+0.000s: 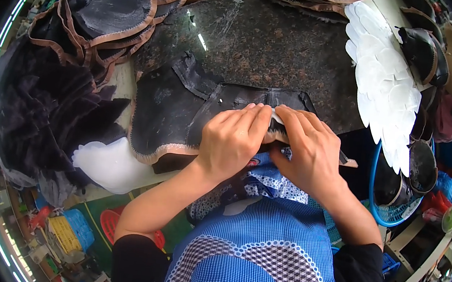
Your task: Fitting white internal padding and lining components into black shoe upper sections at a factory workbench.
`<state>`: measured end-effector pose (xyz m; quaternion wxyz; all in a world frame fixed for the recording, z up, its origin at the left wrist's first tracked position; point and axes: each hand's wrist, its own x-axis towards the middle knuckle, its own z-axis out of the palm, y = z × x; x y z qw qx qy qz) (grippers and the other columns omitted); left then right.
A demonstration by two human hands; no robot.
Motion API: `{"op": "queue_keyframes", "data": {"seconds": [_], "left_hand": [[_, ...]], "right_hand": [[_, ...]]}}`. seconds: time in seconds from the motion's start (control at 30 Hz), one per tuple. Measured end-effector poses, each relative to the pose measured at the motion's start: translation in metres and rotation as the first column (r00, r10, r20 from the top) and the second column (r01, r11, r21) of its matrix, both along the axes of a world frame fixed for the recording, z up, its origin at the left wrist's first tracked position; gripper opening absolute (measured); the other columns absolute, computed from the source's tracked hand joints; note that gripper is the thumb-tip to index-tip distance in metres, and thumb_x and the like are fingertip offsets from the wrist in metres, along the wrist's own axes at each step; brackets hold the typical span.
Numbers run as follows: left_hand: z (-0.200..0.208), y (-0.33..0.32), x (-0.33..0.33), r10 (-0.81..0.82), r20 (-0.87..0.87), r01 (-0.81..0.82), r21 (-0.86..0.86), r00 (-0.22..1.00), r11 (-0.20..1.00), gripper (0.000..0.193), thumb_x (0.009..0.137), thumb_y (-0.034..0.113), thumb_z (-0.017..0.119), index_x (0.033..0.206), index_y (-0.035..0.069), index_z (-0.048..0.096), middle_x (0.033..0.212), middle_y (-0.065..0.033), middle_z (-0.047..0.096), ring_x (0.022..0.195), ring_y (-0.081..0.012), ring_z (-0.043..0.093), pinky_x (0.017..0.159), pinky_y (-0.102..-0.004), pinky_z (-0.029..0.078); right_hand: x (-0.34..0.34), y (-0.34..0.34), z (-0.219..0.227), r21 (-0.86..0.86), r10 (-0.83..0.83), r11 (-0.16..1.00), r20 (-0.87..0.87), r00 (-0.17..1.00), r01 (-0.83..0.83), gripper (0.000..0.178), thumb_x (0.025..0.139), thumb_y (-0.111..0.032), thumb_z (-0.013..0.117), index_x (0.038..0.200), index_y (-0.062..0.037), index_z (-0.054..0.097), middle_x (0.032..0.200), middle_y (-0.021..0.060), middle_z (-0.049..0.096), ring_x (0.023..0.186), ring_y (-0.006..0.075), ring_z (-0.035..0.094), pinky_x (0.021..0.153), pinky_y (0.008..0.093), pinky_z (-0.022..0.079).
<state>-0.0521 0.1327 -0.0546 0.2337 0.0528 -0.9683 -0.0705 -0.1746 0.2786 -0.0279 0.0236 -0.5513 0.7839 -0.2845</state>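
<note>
A black boot upper [166,110] with a stitched brown edge lies on the near side of the dark stone slab, its right part drawn to the edge in front of me. My left hand [232,136] is closed over this part, fingertips pressed together. Close beside it, my right hand [307,149] grips the same part, with its thumb underneath. Between the fingertips of both hands a small white piece [277,115] shows against the black material; most of it is hidden. Below the hands, the brown edge [276,136] of the upper folds toward my apron.
The speckled stone slab [279,53] has a pile of white curved pieces [384,75] on its right. Black brown-edged uppers [108,5] are stacked at far left, above dark furry material [47,116]. A white pad [105,164] lies near left. A blue basket [392,213] stands at right.
</note>
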Motion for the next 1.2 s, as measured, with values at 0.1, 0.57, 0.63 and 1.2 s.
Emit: {"op": "queue_keyframes", "data": {"seconds": [0.1,0.57,0.63,1.2], "left_hand": [[0.008,0.001,-0.005,0.047,0.08,-0.05,0.039,0.996,0.998,0.036,0.082,0.011,0.071,0.117,0.001,0.068,0.101,-0.0105,0.076,0.088,-0.0221,0.076,0.077,-0.0324,0.059],[0.007,-0.015,0.012,-0.308,0.057,0.301,0.109,0.95,0.947,0.024,0.077,0.014,0.073,0.1,0.006,0.073,0.089,-0.004,0.071,0.081,-0.0185,0.07,0.066,-0.0297,0.059],[0.001,-0.007,0.005,-0.179,-0.089,0.19,0.137,0.98,0.972,0.024,0.077,0.014,0.076,0.099,0.005,0.072,0.093,-0.0048,0.071,0.079,-0.0195,0.07,0.064,-0.0305,0.058],[0.021,0.022,0.069,-0.029,-0.257,0.086,0.216,0.966,0.973,0.037,0.081,0.019,0.079,0.116,0.01,0.073,0.125,-0.0079,0.066,0.124,-0.0252,0.06,0.113,-0.0489,0.045]], "right_hand": [[0.002,-0.012,-0.009,0.017,-0.099,0.995,-0.063,0.993,0.1,0.045,0.07,-0.008,0.075,0.114,-0.0021,0.066,0.094,0.0112,0.073,0.086,0.0281,0.072,0.075,0.038,0.057],[-0.052,0.008,0.011,0.318,0.648,0.762,-0.379,0.661,-0.564,0.036,0.092,-0.016,0.063,0.118,0.009,0.064,0.128,0.0257,0.067,0.117,0.0327,0.069,0.099,0.0374,0.058],[-0.064,-0.006,0.03,0.319,0.654,0.756,-0.345,0.673,-0.571,0.031,0.087,-0.015,0.065,0.109,0.0066,0.065,0.116,0.02,0.07,0.109,0.0297,0.071,0.094,0.0365,0.059],[-0.054,-0.095,0.085,0.128,0.523,0.828,0.175,0.834,-0.546,0.031,0.089,-0.014,0.071,0.114,0.0038,0.069,0.107,0.0196,0.07,0.101,0.0351,0.069,0.088,0.04,0.056]]}}
